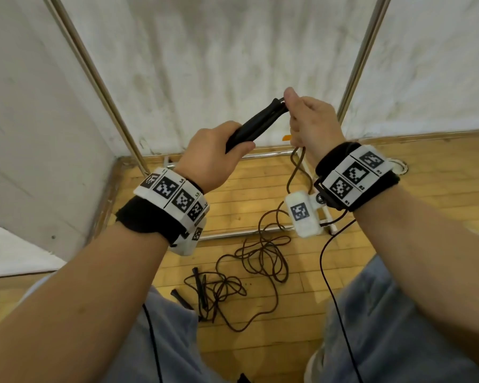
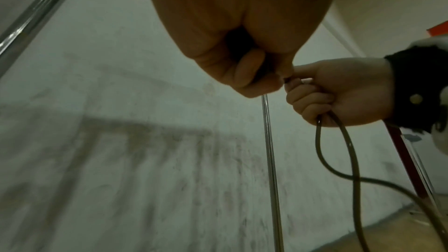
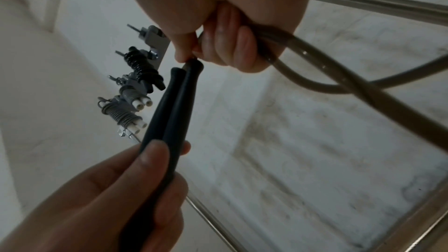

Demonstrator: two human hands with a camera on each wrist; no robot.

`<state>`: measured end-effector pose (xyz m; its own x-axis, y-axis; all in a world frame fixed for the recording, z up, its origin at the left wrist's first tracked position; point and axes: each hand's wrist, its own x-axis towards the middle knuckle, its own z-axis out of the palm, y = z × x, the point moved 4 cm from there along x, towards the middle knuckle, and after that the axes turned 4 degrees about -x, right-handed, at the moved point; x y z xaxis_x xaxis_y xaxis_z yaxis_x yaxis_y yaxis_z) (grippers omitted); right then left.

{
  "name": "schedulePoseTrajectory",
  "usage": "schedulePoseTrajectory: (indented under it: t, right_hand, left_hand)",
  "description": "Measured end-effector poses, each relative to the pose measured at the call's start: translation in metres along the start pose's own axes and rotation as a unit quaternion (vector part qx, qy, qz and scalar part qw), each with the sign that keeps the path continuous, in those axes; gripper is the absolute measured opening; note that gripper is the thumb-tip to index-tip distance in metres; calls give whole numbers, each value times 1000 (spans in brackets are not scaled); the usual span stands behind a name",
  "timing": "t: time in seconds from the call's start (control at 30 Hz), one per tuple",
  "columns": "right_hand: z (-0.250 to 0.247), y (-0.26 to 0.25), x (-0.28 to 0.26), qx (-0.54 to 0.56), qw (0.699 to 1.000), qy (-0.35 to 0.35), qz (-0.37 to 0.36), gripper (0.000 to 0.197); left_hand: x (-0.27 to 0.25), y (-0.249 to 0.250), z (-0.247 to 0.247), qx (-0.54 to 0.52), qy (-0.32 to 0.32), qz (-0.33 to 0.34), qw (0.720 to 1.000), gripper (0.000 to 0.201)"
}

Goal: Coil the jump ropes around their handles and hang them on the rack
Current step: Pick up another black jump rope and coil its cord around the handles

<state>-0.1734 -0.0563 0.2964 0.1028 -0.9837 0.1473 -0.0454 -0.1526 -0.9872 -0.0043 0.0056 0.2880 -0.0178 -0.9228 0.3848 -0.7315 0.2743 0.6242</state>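
Two black handles are held side by side, with the rope pinched at their tips.

In the middle of the head view, the black handles [image 1: 256,123] are gripped together at their lower end by the left hand [image 1: 210,153] — its fingers are curled tight around them. The brown rope [image 1: 263,255] is pinched at the handle tips by the right hand [image 1: 313,120], and two strands are closed in its fist. The rest of the rope is piled on the wooden floor [image 1: 426,172], lower middle. A second black rope [image 1: 213,288] is tangled beside it. On the rack [image 3: 155,45], upper left of the right wrist view, coiled ropes [image 3: 143,70] are hung.
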Motion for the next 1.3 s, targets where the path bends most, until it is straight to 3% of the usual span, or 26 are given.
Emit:
schedulePoseTrajectory:
  t: [0.23, 0.33, 0.43, 0.5, 0.6, 0.67, 0.8, 1.0, 1.17, 1.3]
  right_hand:
    - [8, 7, 7, 91, 995, -15, 38, 36]
    - [12, 14, 10, 115, 992, -23, 45, 35]
    - [13, 23, 13, 117, 991, -29, 62, 38]
    - [14, 30, 16, 75, 995, -36, 63, 41]
    - [24, 38, 16, -77, 994, -71, 21, 43]
    - [35, 42, 13, -164, 979, -119, -4, 38]
    - [51, 51, 6, -269, 941, -207, 14, 25]
    - [58, 63, -4, -50, 983, -154, 86, 21]
    - [54, 73, -13, -14, 993, -84, 77, 30]
    - [53, 69, -16, -30, 992, -118, 31, 31]
  left_hand:
    - [4, 2, 2, 11, -36, 2, 999, 13]
    - [5, 0, 2, -32, -11, -22, 999, 11]
    - [7, -5, 6, -105, -56, -64, 991, 16]
    - [9, -9, 6, -157, -59, -80, 983, 21]
    - [14, -17, 4, -230, -9, -110, 967, 23]
    - [15, -21, 7, -256, 15, -128, 958, 16]
    - [16, -21, 16, -286, 29, -161, 944, 8]
    - [24, -23, 19, -333, 62, -196, 920, 11]
    - [24, -25, 17, -336, 92, -200, 916, 10]
    - [21, -28, 18, -342, 125, -216, 906, 9]
